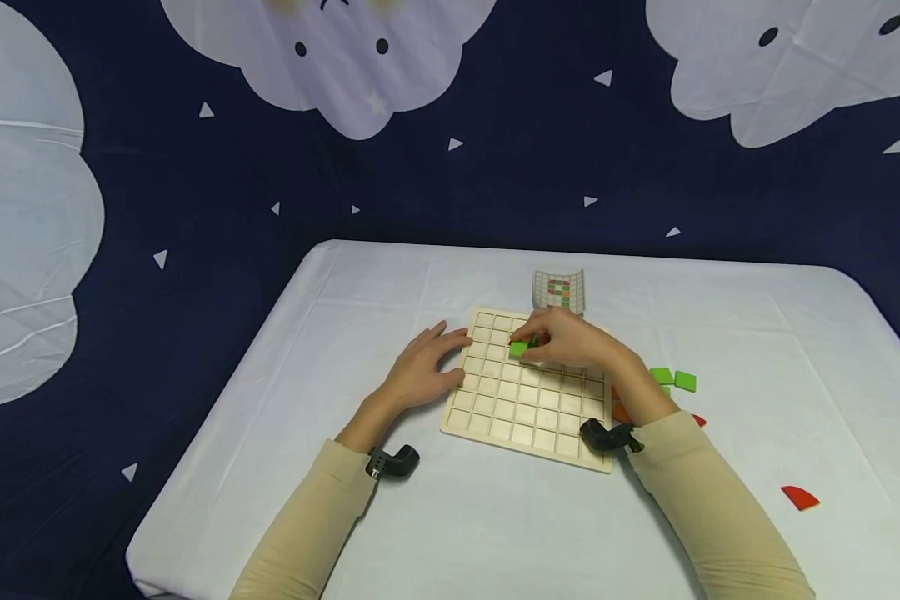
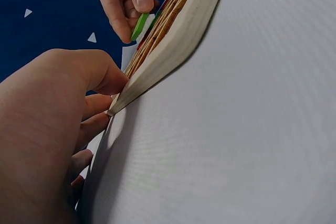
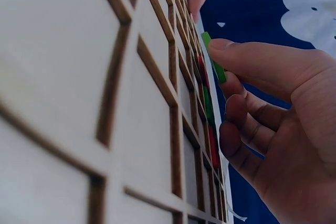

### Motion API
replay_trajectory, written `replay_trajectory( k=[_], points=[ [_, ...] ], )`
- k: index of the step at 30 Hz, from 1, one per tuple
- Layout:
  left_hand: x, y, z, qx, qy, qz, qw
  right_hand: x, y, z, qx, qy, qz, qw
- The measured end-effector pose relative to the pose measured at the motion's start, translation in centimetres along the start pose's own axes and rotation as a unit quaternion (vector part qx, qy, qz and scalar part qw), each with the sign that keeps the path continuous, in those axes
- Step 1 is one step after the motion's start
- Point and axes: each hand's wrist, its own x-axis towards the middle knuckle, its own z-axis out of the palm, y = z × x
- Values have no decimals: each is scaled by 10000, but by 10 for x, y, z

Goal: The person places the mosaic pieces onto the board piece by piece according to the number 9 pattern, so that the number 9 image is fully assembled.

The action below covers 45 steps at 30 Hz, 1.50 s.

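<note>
A wooden grid board lies on the white table. My right hand is over its far part and pinches a green square tile between thumb and fingers. In the right wrist view that tile is tilted, just off the board, with red and green pieces set in the cells behind it. At the board's left edge my left hand rests with fingers spread; in the left wrist view its fingertips touch the wooden rim. The right hand hides part of the far cells.
A small pattern card with a coloured grid stands beyond the board. Several green tiles lie right of the board, near orange pieces partly under the right forearm. One red quarter-round piece lies farther right.
</note>
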Motion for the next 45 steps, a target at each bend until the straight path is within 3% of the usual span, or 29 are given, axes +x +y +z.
replay_trajectory(
  k=[14, 45],
  points=[
    [0, 1, -1, -14, -23, 3, 10000, 2, -2, 2, -394, -128, -64, 9991],
    [1, 2, -1, -5, -42, -20, 10000, 3, -1, 3, -525, -12, 8, 9986]
  ],
)
